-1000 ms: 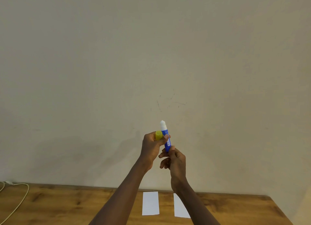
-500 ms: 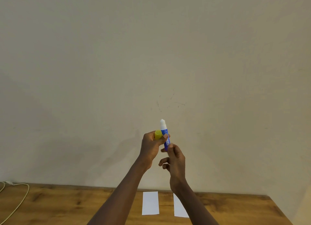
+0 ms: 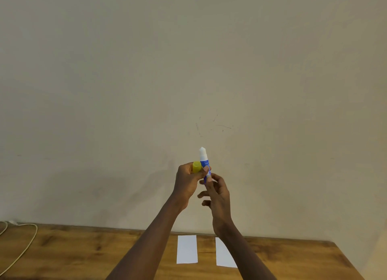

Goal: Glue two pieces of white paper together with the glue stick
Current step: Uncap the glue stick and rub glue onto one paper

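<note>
A blue glue stick [image 3: 203, 160] with its white glue tip exposed stands upright in the air in front of the wall. My left hand [image 3: 187, 183] grips its middle between thumb and fingers and also holds the yellow cap [image 3: 196, 167] beside it. My right hand [image 3: 218, 198] is just below, thumb and index finger pinching the stick's lower end, the other fingers spread. Two white paper strips lie side by side on the wooden table [image 3: 83, 252]: the left paper [image 3: 187, 249] in full view, the right paper [image 3: 224, 254] partly covered by my right forearm.
A pale cable [image 3: 25, 246] loops over the table's far left. The table's back edge meets a plain beige wall, and its right edge slants away at the lower right.
My right hand's lower fingers have spread apart and the hand has shifted slightly right at the stick's base. The stick and my left hand have stayed almost still.
</note>
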Action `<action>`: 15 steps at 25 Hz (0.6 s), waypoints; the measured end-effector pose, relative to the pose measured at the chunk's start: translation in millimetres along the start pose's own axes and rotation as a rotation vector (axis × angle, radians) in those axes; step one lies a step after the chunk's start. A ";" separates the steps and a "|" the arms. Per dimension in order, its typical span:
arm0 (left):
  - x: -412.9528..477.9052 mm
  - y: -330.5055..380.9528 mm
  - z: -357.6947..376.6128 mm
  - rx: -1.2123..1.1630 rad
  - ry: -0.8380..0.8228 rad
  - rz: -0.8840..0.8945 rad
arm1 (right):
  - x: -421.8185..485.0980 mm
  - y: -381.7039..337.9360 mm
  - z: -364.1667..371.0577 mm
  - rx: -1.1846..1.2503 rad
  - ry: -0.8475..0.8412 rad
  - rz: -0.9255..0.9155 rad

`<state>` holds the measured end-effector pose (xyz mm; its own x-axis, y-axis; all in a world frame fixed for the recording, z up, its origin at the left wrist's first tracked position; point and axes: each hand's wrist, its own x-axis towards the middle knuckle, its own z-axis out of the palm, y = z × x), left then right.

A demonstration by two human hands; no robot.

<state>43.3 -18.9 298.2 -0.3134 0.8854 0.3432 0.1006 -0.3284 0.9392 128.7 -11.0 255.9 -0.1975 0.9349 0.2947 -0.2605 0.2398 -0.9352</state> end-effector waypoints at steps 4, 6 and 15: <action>-4.5 -8.2 -2.9 0.021 -0.034 -0.054 | 1.3 8.2 -1.5 -0.004 0.016 -0.069; -6.9 -13.9 -4.5 -0.001 -0.049 -0.098 | 0.6 16.2 -2.8 0.038 -0.027 -0.051; -4.3 -76.3 -18.1 0.078 -0.017 -0.219 | 3.0 71.2 -6.1 0.075 -0.027 0.037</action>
<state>19.9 -3.6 224.9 -0.3195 0.9385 0.1311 0.1052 -0.1024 0.9892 115.3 10.5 189.0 -0.2334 0.9352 0.2663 -0.3227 0.1839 -0.9285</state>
